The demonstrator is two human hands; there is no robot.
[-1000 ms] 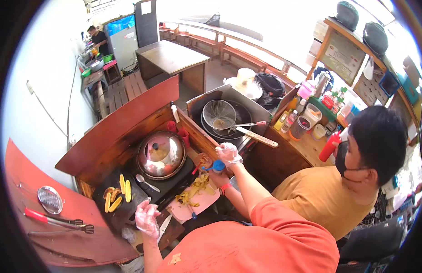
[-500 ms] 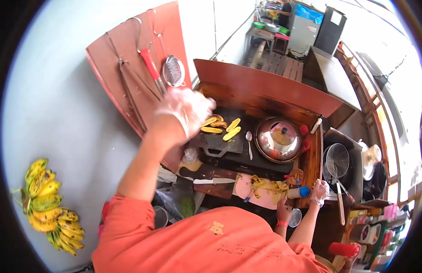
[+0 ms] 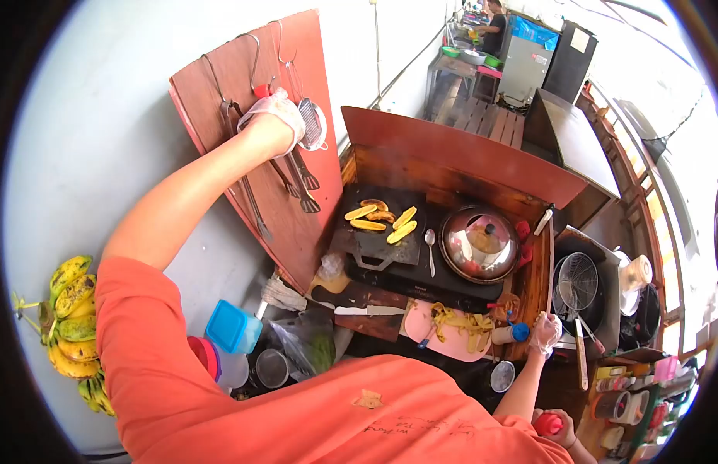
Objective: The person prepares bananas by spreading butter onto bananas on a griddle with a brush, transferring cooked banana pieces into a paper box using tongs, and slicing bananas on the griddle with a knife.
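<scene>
My left hand [image 3: 275,120], in a clear plastic glove, reaches up to the red-brown hanging board. Its fingers close round the handle of red-handled tongs [image 3: 306,185], whose metal ends hang below it. Beside them hang a small grater-like strainer [image 3: 312,124] and dark metal tongs [image 3: 254,205]. My right hand [image 3: 545,334], also gloved, is closed at the near end of the wooden stove surround [image 3: 535,271]; what it grips, if anything, is hidden. Yellow banana slices [image 3: 402,231] lie on a black griddle [image 3: 374,251], apart from both hands.
A lidded pan [image 3: 479,243] and a spoon [image 3: 431,251] are on the stove. In front lie a knife [image 3: 369,311] and a pink board [image 3: 421,329] with peels [image 3: 471,325]. Another person's hand [image 3: 561,435] holds a red bottle. Bananas [image 3: 73,325] hang left.
My left hand has moved up and left from over the griddle to the red-handled tongs. The other person's hand has left the blue-lidded container. My right hand stays in place.
</scene>
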